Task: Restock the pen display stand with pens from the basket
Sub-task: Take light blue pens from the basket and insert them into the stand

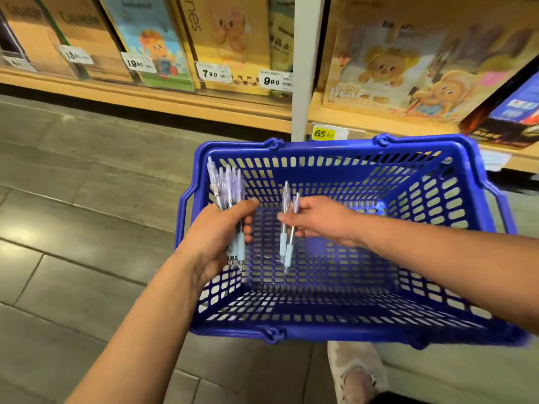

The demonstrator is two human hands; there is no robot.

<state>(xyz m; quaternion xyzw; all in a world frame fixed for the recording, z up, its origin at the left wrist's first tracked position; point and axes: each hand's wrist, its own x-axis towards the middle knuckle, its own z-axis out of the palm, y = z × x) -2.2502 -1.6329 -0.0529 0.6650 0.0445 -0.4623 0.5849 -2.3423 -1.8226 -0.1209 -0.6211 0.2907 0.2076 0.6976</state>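
A blue plastic basket [335, 333] stands on the floor below me, and its bottom looks bare. My left hand [214, 239] grips a bundle of several clear lilac pens [226, 185] over the basket's left side, tips down. Over the middle of the basket, my right hand [323, 221] pinches two more of the same pens [287, 225], held upright with their pale blue grips low. No pen display stand is in view.
Wooden shelves [175, 100] with notebooks and price tags run along the back, split by a white upright post [304, 68]. Grey tiled floor [73, 214] lies to the left. My shoe [357, 371] is just in front of the basket's near rim.
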